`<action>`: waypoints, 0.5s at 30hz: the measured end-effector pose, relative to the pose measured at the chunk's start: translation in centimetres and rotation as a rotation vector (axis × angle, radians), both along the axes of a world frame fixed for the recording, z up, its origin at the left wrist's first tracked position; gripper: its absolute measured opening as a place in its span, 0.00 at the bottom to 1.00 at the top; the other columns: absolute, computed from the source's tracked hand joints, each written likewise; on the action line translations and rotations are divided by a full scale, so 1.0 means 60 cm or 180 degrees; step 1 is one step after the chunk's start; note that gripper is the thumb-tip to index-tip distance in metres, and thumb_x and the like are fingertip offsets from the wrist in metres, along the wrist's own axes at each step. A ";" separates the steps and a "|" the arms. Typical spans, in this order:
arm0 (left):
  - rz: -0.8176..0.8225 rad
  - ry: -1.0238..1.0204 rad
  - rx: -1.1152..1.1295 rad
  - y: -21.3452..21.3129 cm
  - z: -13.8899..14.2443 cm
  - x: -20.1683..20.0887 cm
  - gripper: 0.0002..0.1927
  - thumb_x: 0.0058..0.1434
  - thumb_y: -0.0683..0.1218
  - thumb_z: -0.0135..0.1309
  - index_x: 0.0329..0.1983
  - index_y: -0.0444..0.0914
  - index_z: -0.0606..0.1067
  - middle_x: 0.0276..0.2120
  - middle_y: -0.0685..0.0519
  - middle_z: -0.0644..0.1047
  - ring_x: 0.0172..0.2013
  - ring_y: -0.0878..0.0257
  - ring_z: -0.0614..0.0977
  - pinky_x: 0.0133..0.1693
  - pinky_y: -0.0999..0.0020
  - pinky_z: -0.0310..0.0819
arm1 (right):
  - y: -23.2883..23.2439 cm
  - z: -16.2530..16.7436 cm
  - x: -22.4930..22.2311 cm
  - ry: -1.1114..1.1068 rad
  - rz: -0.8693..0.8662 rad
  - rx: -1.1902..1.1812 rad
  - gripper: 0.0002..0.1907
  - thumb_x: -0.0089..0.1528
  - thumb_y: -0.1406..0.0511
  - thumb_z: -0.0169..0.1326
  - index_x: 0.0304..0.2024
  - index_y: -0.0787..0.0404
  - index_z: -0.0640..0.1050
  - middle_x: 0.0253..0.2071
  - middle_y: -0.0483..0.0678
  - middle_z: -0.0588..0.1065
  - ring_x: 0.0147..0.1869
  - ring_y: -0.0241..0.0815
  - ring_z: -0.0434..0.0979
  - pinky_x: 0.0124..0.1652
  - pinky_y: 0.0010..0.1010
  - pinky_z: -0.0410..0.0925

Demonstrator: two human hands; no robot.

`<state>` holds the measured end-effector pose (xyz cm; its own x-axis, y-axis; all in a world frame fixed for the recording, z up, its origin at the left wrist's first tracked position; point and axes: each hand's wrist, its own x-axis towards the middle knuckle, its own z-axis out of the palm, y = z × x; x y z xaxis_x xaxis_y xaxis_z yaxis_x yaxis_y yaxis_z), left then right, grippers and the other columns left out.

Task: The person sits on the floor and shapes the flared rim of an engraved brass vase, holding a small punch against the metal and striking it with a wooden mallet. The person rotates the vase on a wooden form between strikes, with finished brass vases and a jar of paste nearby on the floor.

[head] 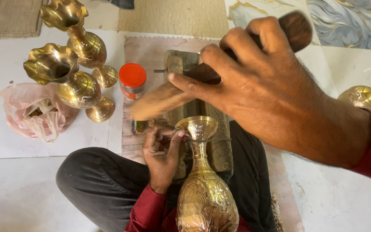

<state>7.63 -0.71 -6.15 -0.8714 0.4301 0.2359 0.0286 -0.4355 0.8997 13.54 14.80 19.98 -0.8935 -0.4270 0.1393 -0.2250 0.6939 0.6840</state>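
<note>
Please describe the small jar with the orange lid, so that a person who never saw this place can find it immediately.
Start at the two brass vases lying on the white floor at the upper left, next to a pink plastic bag. Just to their right, at the edge of the pale mat, stands the small jar. Its round orange lid is the only bright, non-metal colour among the golden pieces.

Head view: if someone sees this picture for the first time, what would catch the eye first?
The right hand fills the upper right, raised with a wooden mallet whose lower end is blurred. Below it, at bottom centre, lies an engraved brass vase, and the left hand holds a thin metal tool against its neck. At upper left two more brass vases lie on the white floor.
</note>
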 end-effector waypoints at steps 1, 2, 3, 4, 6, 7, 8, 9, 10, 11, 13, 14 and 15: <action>-0.0002 0.0061 0.0004 0.001 0.000 0.000 0.11 0.65 0.34 0.61 0.44 0.34 0.71 0.37 0.52 0.80 0.40 0.70 0.81 0.44 0.76 0.79 | -0.001 0.000 0.001 -0.0169 -0.0147 -0.0703 0.34 0.61 0.66 0.60 0.70 0.45 0.72 0.47 0.49 0.75 0.51 0.48 0.70 0.52 0.43 0.60; 0.0011 0.0121 0.0011 0.001 0.000 -0.001 0.10 0.65 0.34 0.61 0.44 0.34 0.71 0.37 0.52 0.80 0.40 0.70 0.81 0.44 0.76 0.79 | -0.001 0.000 0.002 -0.0339 -0.0280 -0.1402 0.38 0.59 0.70 0.58 0.72 0.47 0.70 0.48 0.52 0.74 0.51 0.49 0.70 0.51 0.43 0.60; 0.0028 0.0167 -0.0002 0.000 -0.001 0.000 0.09 0.66 0.33 0.61 0.44 0.34 0.72 0.37 0.52 0.80 0.39 0.70 0.81 0.44 0.75 0.79 | -0.003 -0.004 0.003 -0.0526 -0.0410 -0.2119 0.41 0.56 0.74 0.56 0.73 0.50 0.69 0.50 0.56 0.73 0.52 0.51 0.69 0.51 0.43 0.61; 0.0018 0.0129 -0.0036 0.000 -0.002 0.001 0.10 0.66 0.33 0.61 0.44 0.34 0.72 0.36 0.52 0.80 0.39 0.70 0.81 0.43 0.75 0.79 | -0.002 -0.004 0.006 -0.0415 -0.0345 -0.1306 0.38 0.58 0.70 0.57 0.72 0.48 0.70 0.49 0.52 0.73 0.51 0.49 0.70 0.51 0.42 0.60; -0.0018 0.0086 -0.0088 0.000 -0.006 -0.001 0.10 0.66 0.33 0.60 0.44 0.34 0.71 0.36 0.52 0.80 0.38 0.70 0.81 0.42 0.75 0.79 | 0.004 -0.002 0.013 -0.0134 -0.0203 0.0328 0.31 0.62 0.63 0.58 0.68 0.42 0.73 0.47 0.46 0.75 0.50 0.44 0.70 0.49 0.40 0.60; -0.0003 0.0183 -0.0116 0.000 -0.009 -0.003 0.10 0.65 0.34 0.60 0.44 0.33 0.71 0.36 0.51 0.81 0.39 0.69 0.82 0.43 0.75 0.79 | 0.006 -0.004 0.015 -0.0119 -0.0226 0.0088 0.33 0.61 0.64 0.58 0.69 0.43 0.73 0.47 0.46 0.74 0.50 0.44 0.70 0.49 0.41 0.60; 0.0016 0.0276 -0.0131 0.000 -0.012 -0.005 0.10 0.65 0.34 0.60 0.45 0.33 0.71 0.37 0.51 0.81 0.39 0.69 0.82 0.43 0.75 0.79 | 0.008 -0.006 0.018 -0.0106 -0.0245 -0.0140 0.34 0.59 0.64 0.58 0.70 0.43 0.73 0.48 0.46 0.74 0.51 0.45 0.70 0.49 0.41 0.60; 0.0041 0.0364 -0.0154 -0.001 -0.015 -0.008 0.10 0.65 0.34 0.61 0.45 0.33 0.71 0.37 0.50 0.82 0.40 0.68 0.83 0.44 0.75 0.80 | 0.009 -0.007 0.021 -0.0098 -0.0257 -0.0375 0.36 0.58 0.65 0.59 0.71 0.44 0.73 0.48 0.47 0.74 0.51 0.45 0.70 0.48 0.41 0.60; -0.0005 0.0425 -0.0139 -0.004 -0.018 -0.010 0.16 0.65 0.34 0.60 0.52 0.33 0.69 0.38 0.49 0.82 0.40 0.68 0.84 0.45 0.75 0.80 | 0.011 -0.007 0.024 -0.0139 -0.0297 -0.0485 0.37 0.58 0.68 0.58 0.71 0.44 0.72 0.49 0.48 0.74 0.51 0.45 0.70 0.48 0.40 0.60; -0.0048 0.0485 -0.0127 -0.005 -0.022 -0.014 0.22 0.64 0.35 0.60 0.59 0.33 0.66 0.39 0.49 0.83 0.40 0.68 0.85 0.46 0.75 0.81 | 0.013 -0.006 0.028 -0.0181 -0.0332 -0.0597 0.38 0.57 0.70 0.58 0.71 0.44 0.72 0.49 0.49 0.74 0.51 0.44 0.70 0.47 0.38 0.60; -0.0166 0.0502 -0.0156 -0.008 -0.029 -0.020 0.25 0.65 0.35 0.60 0.63 0.33 0.66 0.40 0.47 0.84 0.41 0.66 0.86 0.47 0.73 0.81 | 0.016 -0.004 0.032 -0.0216 -0.0342 -0.0719 0.38 0.58 0.72 0.58 0.71 0.45 0.72 0.49 0.49 0.74 0.51 0.44 0.70 0.47 0.37 0.60; -0.0243 0.0438 -0.0211 -0.011 -0.032 -0.021 0.22 0.65 0.34 0.60 0.61 0.33 0.69 0.40 0.46 0.84 0.43 0.65 0.86 0.48 0.72 0.81 | 0.016 -0.003 0.033 -0.0230 -0.0317 -0.0743 0.37 0.59 0.73 0.58 0.71 0.46 0.72 0.49 0.49 0.73 0.51 0.44 0.70 0.47 0.38 0.61; -0.0323 0.0388 -0.0256 -0.010 -0.034 -0.022 0.19 0.66 0.33 0.60 0.59 0.33 0.72 0.40 0.45 0.84 0.44 0.63 0.87 0.48 0.71 0.81 | 0.016 -0.001 0.034 -0.0231 -0.0294 -0.0758 0.36 0.60 0.73 0.58 0.71 0.46 0.72 0.48 0.49 0.73 0.51 0.44 0.70 0.48 0.39 0.61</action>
<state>6.32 -1.34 -8.21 -0.7897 0.5361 0.2984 0.0991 -0.3685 0.9243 15.56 15.75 19.89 -0.9385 -0.3059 0.1603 -0.1956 0.8533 0.4834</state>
